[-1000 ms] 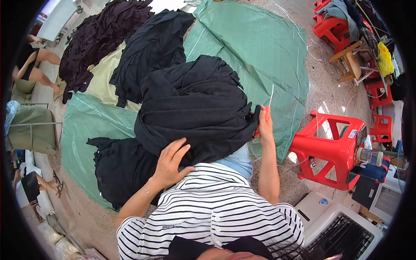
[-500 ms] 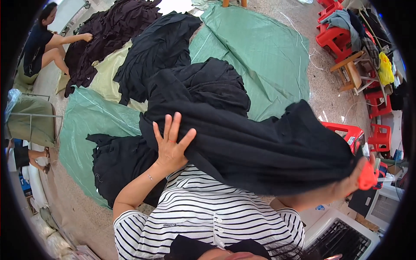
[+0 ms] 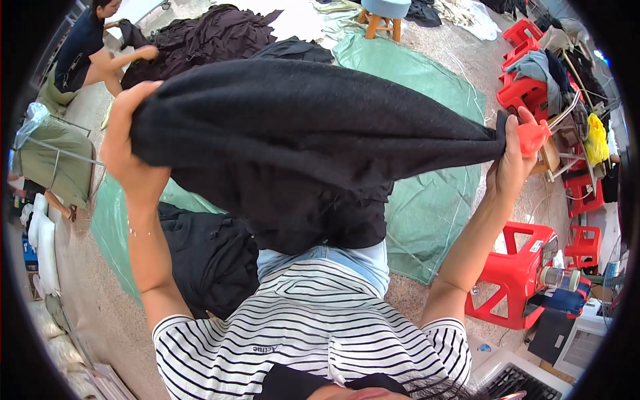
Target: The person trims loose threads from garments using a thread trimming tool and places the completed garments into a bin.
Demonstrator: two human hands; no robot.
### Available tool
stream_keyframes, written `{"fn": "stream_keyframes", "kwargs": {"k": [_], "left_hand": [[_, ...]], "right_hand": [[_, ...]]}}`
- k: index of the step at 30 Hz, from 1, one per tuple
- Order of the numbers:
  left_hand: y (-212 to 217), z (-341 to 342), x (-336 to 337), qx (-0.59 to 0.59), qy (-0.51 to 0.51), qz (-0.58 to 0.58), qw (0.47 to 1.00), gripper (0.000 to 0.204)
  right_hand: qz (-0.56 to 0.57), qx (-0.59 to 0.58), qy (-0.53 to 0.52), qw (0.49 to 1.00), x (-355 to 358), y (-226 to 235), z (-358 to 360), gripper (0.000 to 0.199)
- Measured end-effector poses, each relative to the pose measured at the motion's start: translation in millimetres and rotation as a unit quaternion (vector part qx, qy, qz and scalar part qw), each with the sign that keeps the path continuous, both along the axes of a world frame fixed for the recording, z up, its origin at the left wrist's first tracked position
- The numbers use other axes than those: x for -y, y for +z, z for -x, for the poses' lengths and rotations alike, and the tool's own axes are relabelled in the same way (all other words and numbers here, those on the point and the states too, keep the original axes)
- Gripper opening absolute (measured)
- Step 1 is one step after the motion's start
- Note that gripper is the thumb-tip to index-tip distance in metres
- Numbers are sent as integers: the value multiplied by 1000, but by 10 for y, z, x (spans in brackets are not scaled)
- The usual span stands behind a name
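A black garment (image 3: 300, 117) is stretched sideways in front of me, held up at both ends. My left hand (image 3: 133, 133) is closed round its wide left end, with the thumb side hidden in part by the cloth. At the narrow right end, my right hand (image 3: 510, 150) pinches the cloth. A small red plastic tool (image 3: 533, 138) sits in that same hand against the fingers; its working end cannot be made out. More black cloth (image 3: 313, 217) lies bunched over my lap below the stretched piece. Beside my left arm is a heap of black garments (image 3: 207, 253).
Green sheeting (image 3: 433, 220) covers the floor ahead. At the far left a seated person (image 3: 83, 50) handles a dark brown cloth heap (image 3: 207, 37). A red stool (image 3: 513, 273) stands by my right arm, with stacked red stools (image 3: 523, 90) beyond. A blue-topped stool (image 3: 387, 8) is far ahead.
The garment has gone from lying low across my lap to being raised and stretched. My left hand, earlier spread flat on it, now grips its left end. My right hand has moved up and forward.
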State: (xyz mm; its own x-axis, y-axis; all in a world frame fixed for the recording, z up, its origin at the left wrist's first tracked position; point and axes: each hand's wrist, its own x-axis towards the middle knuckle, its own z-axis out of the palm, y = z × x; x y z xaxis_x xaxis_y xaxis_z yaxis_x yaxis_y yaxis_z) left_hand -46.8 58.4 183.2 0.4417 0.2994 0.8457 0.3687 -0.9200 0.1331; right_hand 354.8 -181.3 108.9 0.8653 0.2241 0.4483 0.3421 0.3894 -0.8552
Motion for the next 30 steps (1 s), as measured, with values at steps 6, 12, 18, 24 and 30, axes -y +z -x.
{"fn": "stream_keyframes", "kwargs": {"k": [6, 12, 18, 24, 30], "left_hand": [[-653, 500, 376, -138, 23, -35, 990, 36], [-1801, 715, 834, -443, -7, 321, 837, 65], [-1586, 22, 634, -159, -114, 346, 918, 6], [-2044, -1433, 539, -137, -257, 297, 909, 19], [-2305, -1617, 396, -193, -259, 394, 860, 14]], "right_hand": [[165, 129, -32, 977, -118, -223, 93, 32], [628, 145, 9, 764, 387, -1345, 319, 60], [598, 100, 20, 795, 831, -1537, 783, 70], [593, 148, 103, 785, 778, -1011, 1260, 64], [555, 140, 97, 814, 674, -851, 1538, 42]]}}
